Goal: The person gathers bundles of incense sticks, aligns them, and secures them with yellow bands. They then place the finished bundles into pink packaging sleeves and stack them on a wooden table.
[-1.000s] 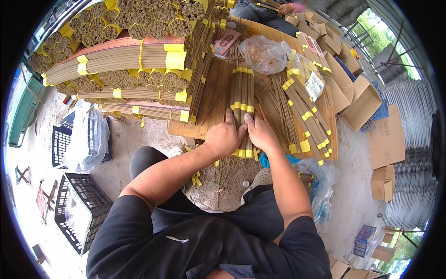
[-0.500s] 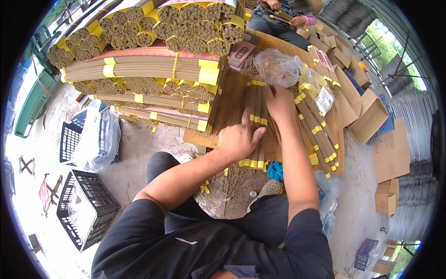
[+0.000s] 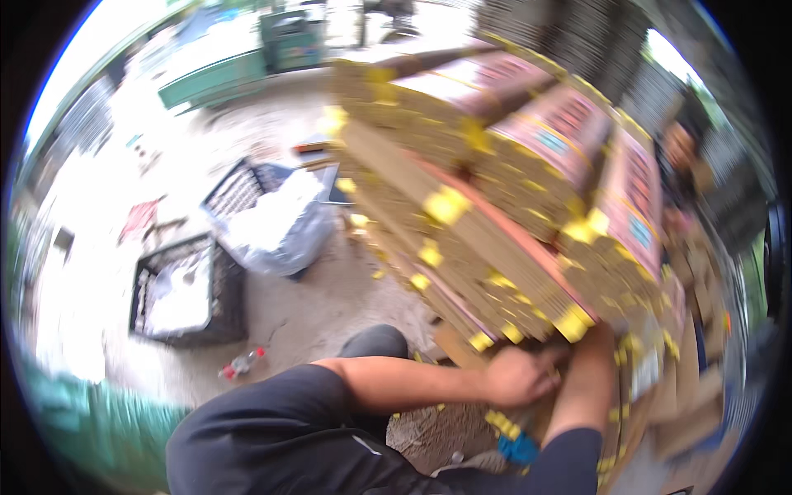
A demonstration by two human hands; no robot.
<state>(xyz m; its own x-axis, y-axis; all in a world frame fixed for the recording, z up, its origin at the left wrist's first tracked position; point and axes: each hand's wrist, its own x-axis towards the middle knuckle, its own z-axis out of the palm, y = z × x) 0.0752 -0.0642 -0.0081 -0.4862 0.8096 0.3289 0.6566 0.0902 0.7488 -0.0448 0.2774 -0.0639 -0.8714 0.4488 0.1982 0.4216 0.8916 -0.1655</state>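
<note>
Abruptly, the view has swung toward the person's left, and motion blurs the scene. The left hand (image 3: 521, 377) is curled beneath the near corner of a tall stack of brown sticks (image 3: 495, 239); whether its fingers grip anything cannot be told. Beside it, the right forearm (image 3: 584, 379) rises to the same corner, where the right hand is hidden and its fingers cannot be read. Half a second earlier, the left hand lay on bundles of sticks with a finger stretched out, and the right reached farther up the tabletop near a clear bag.

Yellow-banded ends of bundles (image 3: 503, 425) show just below the left hand, close to a blue cloth (image 3: 518, 448). The stack's overhanging corner stands in the way, screening the right hand and much of the table. Pink printed packets (image 3: 569, 124) lie on top of the stack.

Farther out at left, a black crate (image 3: 227, 305) sits on the pale floor beside a plastic-draped crate (image 3: 293, 239). A bottle with red ends (image 3: 242, 364) and a green sheet (image 3: 91, 408), outside the earlier view, now appear. A green machine (image 3: 214, 78) stands beyond, while cardboard boxes (image 3: 689, 404) and another person (image 3: 676, 190) line the right side.
</note>
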